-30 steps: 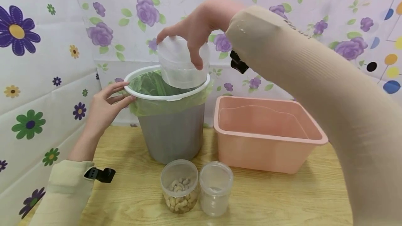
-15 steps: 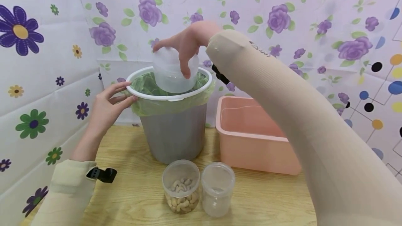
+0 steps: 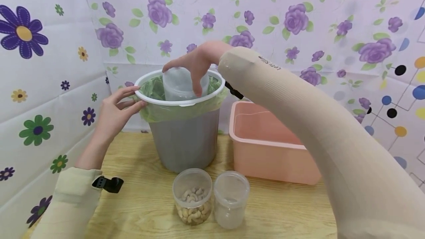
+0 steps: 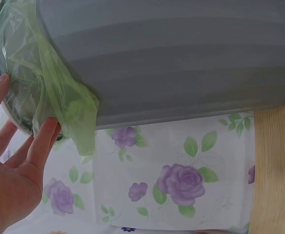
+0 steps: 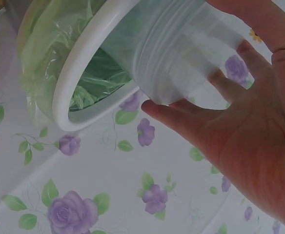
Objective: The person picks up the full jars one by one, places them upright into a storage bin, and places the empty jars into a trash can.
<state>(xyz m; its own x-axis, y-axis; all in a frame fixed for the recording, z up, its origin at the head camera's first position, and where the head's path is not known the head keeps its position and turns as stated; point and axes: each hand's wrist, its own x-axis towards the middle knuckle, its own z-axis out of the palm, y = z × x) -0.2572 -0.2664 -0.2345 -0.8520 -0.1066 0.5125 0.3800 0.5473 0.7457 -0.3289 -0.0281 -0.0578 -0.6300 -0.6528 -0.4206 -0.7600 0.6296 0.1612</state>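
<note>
My right hand [image 3: 196, 62] grips a clear plastic jar [image 3: 176, 84] from above, thumb and fingers spread around its sides. The jar's lower part is down inside the mouth of a grey trash can [image 3: 186, 139]. In the right wrist view, the jar's ridged band [image 5: 154, 46] lies close to the white rim [image 5: 67, 92]. At the can's left side, my left hand [image 3: 113, 111] holds the rim between thumb and fingers. In the left wrist view, the fingertips [image 4: 50, 124] press against the green bag liner [image 4: 59, 87] folded over the rim.
In front of the can stand a clear jar of cashews [image 3: 192, 202] and a narrower clear jar [image 3: 231, 202], side by side on the wooden table [image 3: 132, 202]. A pink bin [image 3: 265, 158] stands at right, partly behind my right sleeve. Flowered cloth [image 3: 249, 10] hangs behind.
The right hand has lowered the clear jar from above the rim into the trash can's mouth and a little left. The left hand stays at the rim.
</note>
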